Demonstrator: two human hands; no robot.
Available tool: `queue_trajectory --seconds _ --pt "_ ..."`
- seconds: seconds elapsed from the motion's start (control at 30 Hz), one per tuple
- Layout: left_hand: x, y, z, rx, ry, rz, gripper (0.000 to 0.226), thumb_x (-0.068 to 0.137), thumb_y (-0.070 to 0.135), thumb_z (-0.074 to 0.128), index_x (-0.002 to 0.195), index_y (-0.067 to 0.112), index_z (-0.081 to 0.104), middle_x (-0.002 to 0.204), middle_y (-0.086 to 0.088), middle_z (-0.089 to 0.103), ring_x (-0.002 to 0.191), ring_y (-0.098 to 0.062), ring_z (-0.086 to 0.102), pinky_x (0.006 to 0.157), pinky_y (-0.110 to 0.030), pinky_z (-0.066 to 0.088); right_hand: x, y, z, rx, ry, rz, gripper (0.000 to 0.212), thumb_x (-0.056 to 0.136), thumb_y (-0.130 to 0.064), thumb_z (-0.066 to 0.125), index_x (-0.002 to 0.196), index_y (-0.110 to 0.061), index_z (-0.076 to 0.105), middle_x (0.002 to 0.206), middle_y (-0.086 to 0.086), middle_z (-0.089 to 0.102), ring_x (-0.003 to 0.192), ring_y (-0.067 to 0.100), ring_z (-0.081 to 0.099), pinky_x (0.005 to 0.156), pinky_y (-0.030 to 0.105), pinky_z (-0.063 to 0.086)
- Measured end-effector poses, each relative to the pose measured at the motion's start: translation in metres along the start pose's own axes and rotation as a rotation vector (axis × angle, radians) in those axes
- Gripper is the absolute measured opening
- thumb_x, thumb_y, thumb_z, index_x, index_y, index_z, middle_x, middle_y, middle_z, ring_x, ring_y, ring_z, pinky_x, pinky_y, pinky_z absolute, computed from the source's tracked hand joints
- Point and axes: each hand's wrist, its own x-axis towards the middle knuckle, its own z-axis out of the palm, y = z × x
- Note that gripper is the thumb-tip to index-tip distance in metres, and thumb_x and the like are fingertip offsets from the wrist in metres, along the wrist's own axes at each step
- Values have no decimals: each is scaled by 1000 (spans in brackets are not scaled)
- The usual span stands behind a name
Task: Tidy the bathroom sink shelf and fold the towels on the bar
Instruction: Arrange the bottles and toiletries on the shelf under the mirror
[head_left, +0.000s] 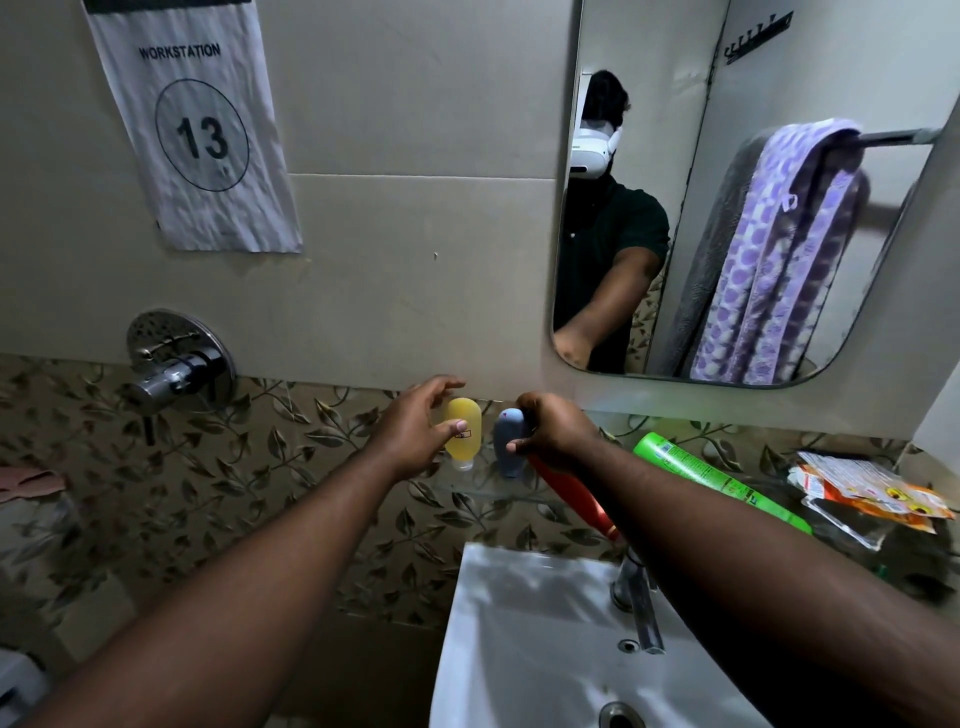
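Sink 1 | bottles 2: left hand loosely open at yellow bottle, right hand grips grey bottle

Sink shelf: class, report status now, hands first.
Left hand open at yellow bottle. Right hand gripping grey bottle. Green tube, packets lying loose. Towels unfolded.

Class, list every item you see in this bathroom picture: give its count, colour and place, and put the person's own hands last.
yellow bottle: 1, yellow, glass shelf
grey bottle: 1, grey-blue, beside it
red bottle: 1, red, lying below right hand
green tube: 1, green, lying on shelf
sachets: several, orange-white, shelf's right end
towel: 1, purple-white, bar in mirror
sign: 1, white, wall
sink: 1, white, below
left hand: at yellow bottle
right hand: on grey bottle
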Motion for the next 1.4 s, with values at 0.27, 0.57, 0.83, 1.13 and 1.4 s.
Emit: queue_trajectory --seconds 0.27,0.57,0.83,1.13,1.4 --pt "6 -6 13 6 -30 7 38 90 10 73 124 26 65 119 3 69 108 -18 65 96 -41 56 5 1 10 -33 19 18 42 76 -28 86 70 -27 44 76 -6 60 79 20 59 67 27 36" --pt "9 -9 14 -22 -56 21 33 92 8 69 115 31 63 115 4 68 104 -18 65 93 -43 57 8 0 13 -33 40 21 36 76 -27 86 86 -27 51 79 -6 60 81 19 59 68 28 39" --pt "14 -11 16 -36 -93 31 33 93 7 67 115 31 61 114 2 67 105 -20 65 95 -46 57 6 -1 13 -39 36 13 36 76 -25 86 96 -24 56 82 -7 61 83 18 61 70 31 45" --pt "8 -19 15 -161 -111 24 79 88 9 76 147 45 41 146 1 54 131 -18 57 105 -41 54 -2 2 4 4 11 13 46 71 -14 86 106 -23 57 96 0 68 88 21 63 62 28 46" --pt "-21 5 23 560 297 653 73 78 24 67 149 18 48 159 -13 41 148 -33 35 121 -50 28 -14 27 -47 -14 0 72 46 83 12 61 120 -15 62 102 6 73 91 22 70 71 32 58"
